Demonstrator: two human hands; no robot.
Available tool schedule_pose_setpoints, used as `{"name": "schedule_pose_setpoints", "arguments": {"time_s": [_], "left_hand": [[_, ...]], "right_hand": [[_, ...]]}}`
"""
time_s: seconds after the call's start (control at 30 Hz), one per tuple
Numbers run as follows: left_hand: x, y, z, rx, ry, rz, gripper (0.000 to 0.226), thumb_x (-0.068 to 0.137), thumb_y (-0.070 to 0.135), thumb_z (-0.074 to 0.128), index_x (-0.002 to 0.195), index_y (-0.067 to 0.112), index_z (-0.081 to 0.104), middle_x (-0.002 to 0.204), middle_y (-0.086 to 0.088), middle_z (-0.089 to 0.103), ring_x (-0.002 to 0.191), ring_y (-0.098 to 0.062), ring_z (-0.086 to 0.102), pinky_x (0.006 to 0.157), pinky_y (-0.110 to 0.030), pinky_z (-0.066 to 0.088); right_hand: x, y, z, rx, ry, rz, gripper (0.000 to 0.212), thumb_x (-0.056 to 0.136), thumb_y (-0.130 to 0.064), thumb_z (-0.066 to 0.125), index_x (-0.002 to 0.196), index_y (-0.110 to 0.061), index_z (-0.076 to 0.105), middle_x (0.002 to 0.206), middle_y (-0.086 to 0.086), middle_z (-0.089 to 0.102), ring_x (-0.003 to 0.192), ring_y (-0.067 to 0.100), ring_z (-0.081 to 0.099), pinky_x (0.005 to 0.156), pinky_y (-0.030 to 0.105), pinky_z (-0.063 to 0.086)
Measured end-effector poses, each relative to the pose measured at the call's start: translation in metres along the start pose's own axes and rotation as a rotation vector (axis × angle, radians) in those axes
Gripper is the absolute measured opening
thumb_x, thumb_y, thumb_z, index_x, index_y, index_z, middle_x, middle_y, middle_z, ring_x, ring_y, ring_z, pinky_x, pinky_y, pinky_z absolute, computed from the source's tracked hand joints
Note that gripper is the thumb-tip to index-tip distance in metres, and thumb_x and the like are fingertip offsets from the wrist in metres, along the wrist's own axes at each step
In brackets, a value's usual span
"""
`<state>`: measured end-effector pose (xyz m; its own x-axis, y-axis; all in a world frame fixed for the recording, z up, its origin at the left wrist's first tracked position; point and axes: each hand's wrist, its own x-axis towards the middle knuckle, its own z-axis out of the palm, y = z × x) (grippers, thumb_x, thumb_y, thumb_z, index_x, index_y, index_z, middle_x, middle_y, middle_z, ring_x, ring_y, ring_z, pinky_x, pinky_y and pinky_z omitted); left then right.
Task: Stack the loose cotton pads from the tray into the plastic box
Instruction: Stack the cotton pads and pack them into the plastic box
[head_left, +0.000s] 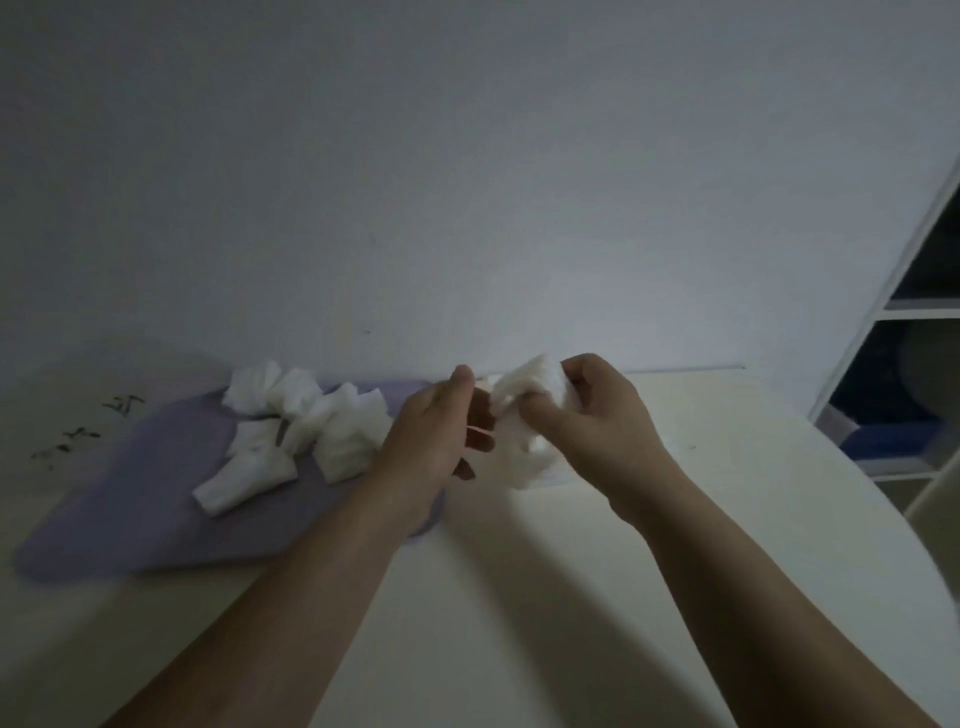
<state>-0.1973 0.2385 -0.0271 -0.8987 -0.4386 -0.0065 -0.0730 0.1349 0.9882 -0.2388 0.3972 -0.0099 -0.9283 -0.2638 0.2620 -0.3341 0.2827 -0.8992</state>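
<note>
Our hands meet above the middle of the tabletop (519, 597). The right hand (587, 415) has its fingers and thumb curled round a bunch of cotton pads (530, 384) and holds it up in the air. The left hand (441, 431) faces it with bent fingers at the edge of the bunch, but we cannot tell whether it pinches a pad or only steadies them. Just below the right hand sits a second white clump (530, 462). We take it for pads already in the plastic box, though its clear walls are too blurred to make out. Farther left lies the purple tray (130, 509), with the loose pads (311, 415) scattered in crumpled heaps over its far half, so we judge that most of the job remains. Behind stands the plain wall (467, 156), with a shelf unit (914, 364) at the right. The risks we see are in the grip. The held bunch looks fanned and uneven, so if we lower it askew, pads could catch on the rim or spill onto the tabletop. Squeezing harder would crumple them and spoil the stack.
</note>
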Motion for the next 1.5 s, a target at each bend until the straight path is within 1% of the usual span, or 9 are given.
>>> {"name": "schedule_pose_setpoints", "arguments": {"time_s": [0.17,0.33,0.53,0.63,0.77,0.9,1.2,1.3,1.5], "left_hand": [[0.017,-0.021,0.031,0.302,-0.016,0.227,0.008,0.093,0.021,0.069,0.093,0.023,0.076,0.088,0.007,0.077,0.081,-0.010,0.071,0.070,-0.023,0.053],[0.022,-0.030,0.034,0.362,-0.017,0.261,0.005,0.088,0.020,0.077,0.086,0.025,0.077,0.073,0.010,0.074,0.068,-0.009,0.069,0.061,-0.018,0.047],[0.026,-0.034,0.037,0.322,0.037,0.250,0.015,0.080,0.017,0.084,0.085,0.023,0.071,0.072,0.012,0.070,0.063,-0.005,0.063,0.060,-0.017,0.045],[0.026,-0.036,0.035,0.308,0.043,0.210,0.023,0.081,0.020,0.084,0.095,0.026,0.066,0.085,0.009,0.070,0.070,-0.008,0.065,0.060,-0.016,0.046],[0.025,-0.037,0.031,0.242,0.006,0.180,0.024,0.085,0.017,0.083,0.104,0.020,0.069,0.094,0.003,0.072,0.082,-0.014,0.069,0.061,-0.007,0.046],[0.025,-0.039,0.031,0.215,-0.017,0.165,0.022,0.086,0.021,0.084,0.103,0.019,0.070,0.094,0.000,0.074,0.081,-0.015,0.069,0.061,-0.007,0.047],[0.024,-0.046,0.029,0.105,-0.067,0.099,0.024,0.082,0.031,0.088,0.094,0.018,0.072,0.091,-0.002,0.075,0.076,-0.014,0.065,0.067,-0.030,0.056],[0.023,-0.049,0.029,0.027,-0.082,0.086,0.022,0.085,0.024,0.086,0.094,0.012,0.070,0.086,-0.008,0.074,0.074,-0.017,0.066,0.064,-0.031,0.059],[0.023,-0.053,0.031,0.059,-0.028,0.118,0.011,0.086,0.029,0.082,0.086,0.021,0.075,0.080,0.000,0.078,0.077,-0.024,0.073,0.086,-0.052,0.062]], "right_hand": [[0.021,0.024,-0.043,-0.198,0.043,0.065,0.020,0.094,-0.035,0.063,0.103,-0.018,0.060,0.095,-0.002,0.069,0.085,0.018,0.067,0.066,0.038,0.056],[0.037,0.032,-0.037,-0.349,-0.132,0.041,0.023,0.097,-0.036,0.061,0.095,-0.014,0.066,0.084,0.002,0.068,0.073,0.017,0.062,0.059,0.028,0.043],[0.057,0.028,-0.027,-0.328,-0.341,0.193,0.034,0.096,-0.037,0.063,0.091,-0.005,0.072,0.093,0.014,0.076,0.079,0.022,0.071,0.069,0.031,0.056],[0.064,0.030,-0.026,-0.389,-0.335,0.224,0.030,0.089,-0.036,0.069,0.088,-0.006,0.073,0.091,0.018,0.077,0.085,0.032,0.075,0.077,0.044,0.063],[0.060,0.029,-0.016,-0.643,-0.294,0.080,0.028,0.086,-0.029,0.076,0.098,-0.006,0.067,0.093,0.008,0.069,0.080,0.024,0.063,0.062,0.031,0.046],[0.058,0.032,-0.005,-0.723,-0.252,0.118,0.044,0.076,-0.038,0.087,0.070,-0.016,0.049,0.067,-0.002,0.050,0.058,0.012,0.046,0.049,0.027,0.031],[0.061,0.019,-0.020,-0.666,-0.469,0.261,0.044,0.085,-0.041,0.080,0.061,-0.015,0.052,0.064,-0.001,0.048,0.058,0.016,0.043,0.051,0.026,0.031],[0.055,0.018,-0.019,-0.622,-0.403,0.219,0.062,0.078,-0.047,0.086,0.050,-0.016,0.041,0.048,-0.004,0.032,0.045,0.014,0.030,0.045,0.025,0.022],[0.048,0.023,-0.003,-0.744,-0.252,0.130,0.055,0.076,-0.054,0.085,0.058,-0.012,0.055,0.053,-0.001,0.046,0.052,0.017,0.047,0.049,0.026,0.034]]}}
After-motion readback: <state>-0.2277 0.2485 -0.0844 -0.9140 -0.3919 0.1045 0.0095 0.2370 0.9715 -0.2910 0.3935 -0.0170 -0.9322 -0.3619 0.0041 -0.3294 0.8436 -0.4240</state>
